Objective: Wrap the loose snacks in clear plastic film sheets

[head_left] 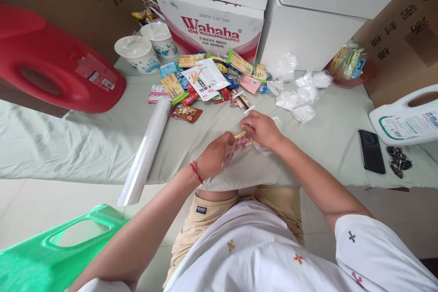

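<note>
Near the front of the cloth-covered table, my left hand (215, 154), with a red cord on its wrist, is closed on the left side of a clear plastic bag (232, 151). My right hand (262, 130) pinches the same bag from the right. Between the hands, a small red and yellow packet (244, 139) shows through the film, partly covered by fingers. Just beyond them lies a pile of wrapped snacks, with a white packet (205, 80) on top and a brown cookie packet (185, 113) at its near edge.
A roll of clear bags (145, 153) overhangs the front edge. Crumpled clear bags (297, 98) lie right of the pile. Paper bowls (137, 57) and a Wahaha carton (212, 27) stand behind. A red jug (65, 64) is left; a phone (372, 151) and keys (399, 162) are right.
</note>
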Available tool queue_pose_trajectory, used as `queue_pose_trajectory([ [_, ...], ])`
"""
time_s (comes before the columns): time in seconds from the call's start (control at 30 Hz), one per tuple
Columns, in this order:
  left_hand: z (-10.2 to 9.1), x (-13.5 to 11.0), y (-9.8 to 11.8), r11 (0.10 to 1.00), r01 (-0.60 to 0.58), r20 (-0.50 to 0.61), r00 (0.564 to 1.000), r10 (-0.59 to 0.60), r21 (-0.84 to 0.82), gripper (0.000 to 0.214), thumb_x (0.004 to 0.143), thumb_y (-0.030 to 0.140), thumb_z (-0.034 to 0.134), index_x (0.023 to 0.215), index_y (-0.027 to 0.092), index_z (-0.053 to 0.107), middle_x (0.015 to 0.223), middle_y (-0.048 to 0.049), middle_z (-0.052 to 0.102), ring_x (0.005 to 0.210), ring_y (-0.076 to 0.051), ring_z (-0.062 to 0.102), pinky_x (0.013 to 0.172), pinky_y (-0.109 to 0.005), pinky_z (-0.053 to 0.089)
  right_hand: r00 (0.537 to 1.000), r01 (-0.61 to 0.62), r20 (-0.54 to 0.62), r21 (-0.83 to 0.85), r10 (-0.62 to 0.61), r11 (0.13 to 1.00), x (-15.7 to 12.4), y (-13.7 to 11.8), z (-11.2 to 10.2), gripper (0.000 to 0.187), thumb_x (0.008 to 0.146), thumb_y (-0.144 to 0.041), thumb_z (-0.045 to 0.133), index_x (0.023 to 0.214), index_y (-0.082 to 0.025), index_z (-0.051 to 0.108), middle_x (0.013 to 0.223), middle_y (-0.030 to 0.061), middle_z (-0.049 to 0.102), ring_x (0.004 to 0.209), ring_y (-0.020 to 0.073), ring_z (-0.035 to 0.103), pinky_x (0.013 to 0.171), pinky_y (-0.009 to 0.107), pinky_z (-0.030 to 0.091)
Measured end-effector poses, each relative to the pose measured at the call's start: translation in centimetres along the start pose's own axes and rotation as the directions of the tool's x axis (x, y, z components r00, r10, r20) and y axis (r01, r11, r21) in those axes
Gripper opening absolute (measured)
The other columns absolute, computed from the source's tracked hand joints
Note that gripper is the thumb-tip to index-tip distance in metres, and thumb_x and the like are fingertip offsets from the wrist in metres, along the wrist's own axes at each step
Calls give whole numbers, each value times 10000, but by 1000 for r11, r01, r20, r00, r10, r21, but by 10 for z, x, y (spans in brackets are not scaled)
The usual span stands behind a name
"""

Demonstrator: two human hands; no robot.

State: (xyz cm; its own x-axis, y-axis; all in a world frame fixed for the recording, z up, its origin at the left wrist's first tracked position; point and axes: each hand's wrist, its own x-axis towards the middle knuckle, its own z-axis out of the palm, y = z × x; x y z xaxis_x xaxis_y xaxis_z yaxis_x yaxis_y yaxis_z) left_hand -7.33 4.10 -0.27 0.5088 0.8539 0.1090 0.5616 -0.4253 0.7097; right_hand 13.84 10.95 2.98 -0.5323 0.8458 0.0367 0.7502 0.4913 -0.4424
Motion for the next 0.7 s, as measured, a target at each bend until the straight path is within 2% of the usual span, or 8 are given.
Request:
queue_pose_trajectory([
  [0.1,-18,-7,-16,992,-28,31,999,32,-120,329,984,360,464,1108,216,732,1152,-114,695,998,-232,663,918,-379,549,988,-58,136,-124,75,991,15,1,17,274,1028,-269,515,985,-222,781,998,58,688,859,188,626,676,287,352],
  [0.2,-32,-28,-28,953,127,-145,975,-171,-275,320,978,307,465,1129,211,730,1103,-81,750,1005,-233,701,940,-391,559,983,-96,140,-130,114,987,13,1,22,293,1035,-276,488,1046,-235,777,1042,56,697,898,191,626,697,285,349],
  [0.27,-33,-47,-21,935,257,-462,817,-345,-245,264,965,245,471,1039,205,721,979,-61,737,916,-226,692,881,-398,564,981,-113,141,-136,133,984,9,0,21,300,1038,-278,477,1060,-236,774,1054,56,697,901,192,624,699,285,346],
  [0.33,-23,-62,0,944,317,-774,576,-264,-87,224,962,181,475,969,219,696,975,-65,697,959,-231,665,895,-416,544,979,-118,148,-158,142,980,6,-2,20,310,1042,-279,464,1054,-234,771,1051,58,694,885,189,622,684,287,335],
  [0.37,-15,-67,14,961,277,-821,551,-149,12,224,968,155,478,991,227,689,995,-68,693,991,-229,664,908,-419,538,978,-116,150,-168,142,979,6,-4,20,313,1043,-277,460,1045,-232,770,1046,59,693,875,187,621,676,288,329],
  [0.5,22,-54,51,917,-216,-448,820,356,335,343,954,133,503,1223,264,671,1177,-71,760,1156,-224,693,1035,-440,499,981,-88,162,-129,108,988,8,-3,20,297,1021,-250,487,982,-210,779,1007,62,698,837,173,625,687,279,347],
  [0.57,35,-35,46,937,-46,-402,895,193,346,389,1002,181,463,1350,239,628,1365,-104,714,1337,-261,615,1163,-516,391,979,-33,199,-5,34,999,11,5,16,263,979,-200,523,948,-190,783,968,59,708,842,165,636,734,263,387],
  [0.7,44,-7,14,920,277,-291,937,-194,277,449,1076,299,341,1451,239,581,1505,-108,625,1453,-301,520,1239,-652,222,995,-57,97,328,26,943,11,33,-6,210,920,-225,579,963,-171,778,936,44,741,834,167,651,794,265,451],
])
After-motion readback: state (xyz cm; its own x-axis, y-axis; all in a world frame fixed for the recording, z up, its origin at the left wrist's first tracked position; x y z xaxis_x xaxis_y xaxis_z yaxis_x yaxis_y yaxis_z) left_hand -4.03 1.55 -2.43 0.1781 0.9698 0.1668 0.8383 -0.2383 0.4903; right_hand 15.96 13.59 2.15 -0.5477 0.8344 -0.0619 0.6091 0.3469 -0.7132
